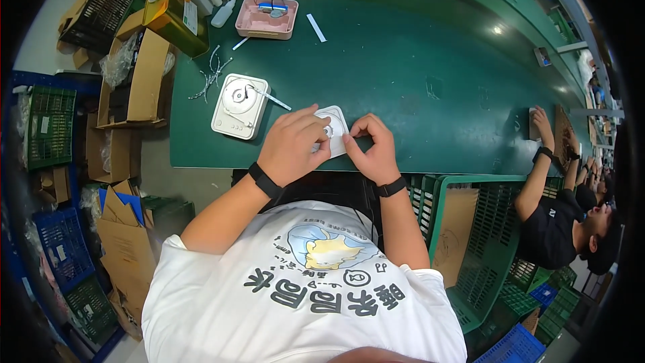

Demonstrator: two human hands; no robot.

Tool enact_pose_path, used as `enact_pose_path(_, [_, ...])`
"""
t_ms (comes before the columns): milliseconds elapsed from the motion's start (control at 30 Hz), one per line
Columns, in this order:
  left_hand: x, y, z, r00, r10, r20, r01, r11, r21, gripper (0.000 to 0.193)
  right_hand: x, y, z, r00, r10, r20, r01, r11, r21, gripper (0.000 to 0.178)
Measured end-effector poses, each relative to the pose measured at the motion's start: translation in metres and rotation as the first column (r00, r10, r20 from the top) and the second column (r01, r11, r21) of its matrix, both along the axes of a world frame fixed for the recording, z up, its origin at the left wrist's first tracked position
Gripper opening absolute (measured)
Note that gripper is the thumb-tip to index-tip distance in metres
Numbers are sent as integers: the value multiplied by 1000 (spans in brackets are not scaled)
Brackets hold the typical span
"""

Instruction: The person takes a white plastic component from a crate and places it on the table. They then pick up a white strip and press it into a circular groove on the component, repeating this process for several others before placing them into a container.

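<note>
At the near edge of the green table a white, rounded-corner plastic casing [338, 118] with a round disc part lies between my hands. My left hand [293, 146] covers its left side, fingers bent over the disc and pressed together; what the fingertips hold is hidden. My right hand [375, 152] grips the casing's right edge with thumb and curled forefinger. To the left sits a similar white box-shaped device [234, 123], with a round disc and small arm on its top. A white strip [277, 101] rests on that device and sticks out over the table.
Farther back on the table [403, 47] stand a pink tray [265, 29] with small parts, a white squeeze bottle [224, 12] and a yellow can [176, 20]. Twisted wires [212, 75] lie at left. A green crate [477, 249] is beside me; a co-worker [557, 222] sits at right.
</note>
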State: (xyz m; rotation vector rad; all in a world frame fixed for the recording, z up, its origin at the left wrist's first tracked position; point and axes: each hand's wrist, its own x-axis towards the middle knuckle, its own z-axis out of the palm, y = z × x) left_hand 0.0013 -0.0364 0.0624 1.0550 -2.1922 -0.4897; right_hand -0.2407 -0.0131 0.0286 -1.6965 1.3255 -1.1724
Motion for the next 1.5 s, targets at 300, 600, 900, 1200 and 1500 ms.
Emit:
enact_pose_path(300, [12, -30, 17, 998, 37, -46, -15, 913, 407, 35, 4, -1, 1, 999, 12, 35, -13, 1000, 12, 17])
enact_pose_path(600, [13, 13, 34, 983, -34, 179, 15, 994, 106, 67, 4, 7, 15, 999, 11, -40, -11, 1000, 22, 44])
enact_pose_path(900, [30, -19, -1, 788, 343, -511, 469, 201, 860, 47, 8, 25, 46, 894, -3, -447, -136, 951, -278, 121])
enact_pose_path(1200, [77, -27, 44, 949, 212, -232, -144, 950, 277, 49, -21, 20, 31, 715, -415, -563, 449, 890, -86, 121])
enact_pose_path(1500, [139, -26, 14, 963, 270, -17, -253, 920, 300, 113, -18, -4, 32, 442, -760, -475, 532, 649, -544, 90])
